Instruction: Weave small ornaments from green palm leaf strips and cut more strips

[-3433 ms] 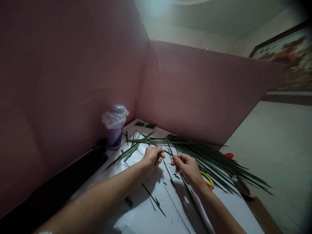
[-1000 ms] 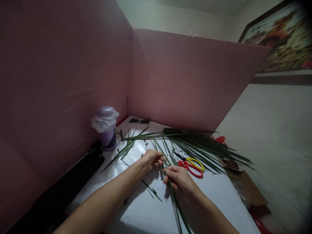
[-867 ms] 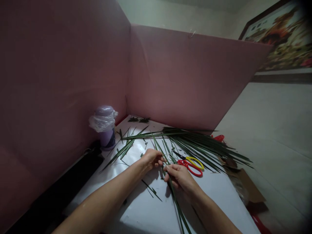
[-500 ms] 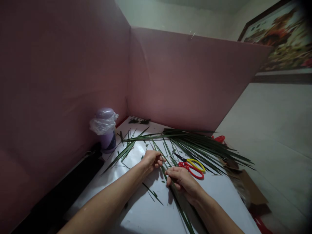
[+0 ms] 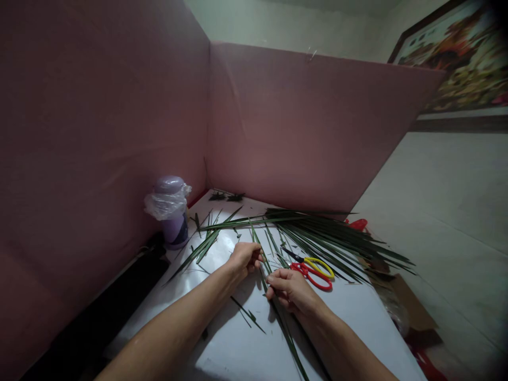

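Observation:
A long green leaf strip (image 5: pixel 286 338) runs from the near edge of the table up between my hands, its thin tip pointing at the back. My right hand (image 5: pixel 291 291) pinches it partway along, thumb against fingers. Farther up, my left hand (image 5: pixel 248 257) is curled closed at the strip's narrow part, fingertips on it. Just right of my right hand lie scissors (image 5: pixel 313 270) with one red and one yellow handle, blades pointing left. Behind them spreads a large bundle of long green leaves (image 5: pixel 321 235).
Cut leaf strips (image 5: pixel 210 243) lie at the left of the white table (image 5: pixel 234 354), with scraps around. Two small dark leafy pieces (image 5: pixel 226 197) sit at the back corner. A purple bottle (image 5: pixel 174 227) under clear plastic stands left. Pink panels (image 5: pixel 286 132) wall the back and left.
Both hands have shifted slightly left, and the held leaf strip has swung left with them. The scissors and the leaf bundle have stayed in place.

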### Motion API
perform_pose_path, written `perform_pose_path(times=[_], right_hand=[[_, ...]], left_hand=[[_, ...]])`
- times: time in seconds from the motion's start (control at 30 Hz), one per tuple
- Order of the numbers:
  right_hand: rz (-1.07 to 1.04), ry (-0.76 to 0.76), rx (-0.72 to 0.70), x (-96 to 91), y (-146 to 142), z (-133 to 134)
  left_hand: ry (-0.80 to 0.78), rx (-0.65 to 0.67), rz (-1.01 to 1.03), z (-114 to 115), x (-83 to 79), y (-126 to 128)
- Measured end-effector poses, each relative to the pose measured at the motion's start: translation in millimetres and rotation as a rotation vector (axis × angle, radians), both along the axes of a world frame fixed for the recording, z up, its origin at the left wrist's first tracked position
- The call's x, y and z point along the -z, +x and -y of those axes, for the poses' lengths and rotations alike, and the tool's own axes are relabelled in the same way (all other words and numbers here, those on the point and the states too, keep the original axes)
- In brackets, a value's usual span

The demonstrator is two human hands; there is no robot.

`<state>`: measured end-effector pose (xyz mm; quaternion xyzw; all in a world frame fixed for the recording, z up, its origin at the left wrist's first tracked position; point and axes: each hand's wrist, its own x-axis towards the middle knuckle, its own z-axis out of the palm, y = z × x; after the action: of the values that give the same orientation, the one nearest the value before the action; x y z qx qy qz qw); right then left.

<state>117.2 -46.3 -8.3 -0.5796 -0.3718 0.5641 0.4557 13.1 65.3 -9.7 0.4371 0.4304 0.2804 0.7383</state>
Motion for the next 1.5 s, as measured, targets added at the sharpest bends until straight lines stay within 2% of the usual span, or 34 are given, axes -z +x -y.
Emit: perform_pose_path(times=[0.33,0.5,0.6,0.8,1.0,1.2,1.33,1.5], right_hand=[[-0.062,-0.015,0.036,0.4,1.7,0.0],[-0.078,-0.031,0.043,-0.4,4.6,1.8],[-0.067,-0.029,0.043,-3.3,6.0,2.2],[0.026,0.019,0.059,-7.2,7.9,-1.6],[0.310,0.063,0.064,-2.6,15.9,-0.8],[0.871,0.218,0.301,-9.7,70.3,5.7],[1.122,0.274,0.193,-9.3,93.4,11.9],[1.301,0.284,0.025,-3.0,82.5,9.0]], left_hand=[[-0.044,0.117,-0.001,3.1,-0.9,1.5],[-0.027,0.096,-0.026,5.0,-1.3,2.2],[-0.013,0.082,-0.016,6.3,-1.5,1.9],[0.012,0.168,0.045,16.6,-4.5,2.6],[0.029,0.195,0.004,21.7,-3.0,5.0],[0.006,0.207,-0.035,18.6,-4.0,4.3],[-0.006,0.212,-0.026,18.8,-3.8,4.8],[-0.032,0.243,-0.013,19.8,-3.7,5.5]])
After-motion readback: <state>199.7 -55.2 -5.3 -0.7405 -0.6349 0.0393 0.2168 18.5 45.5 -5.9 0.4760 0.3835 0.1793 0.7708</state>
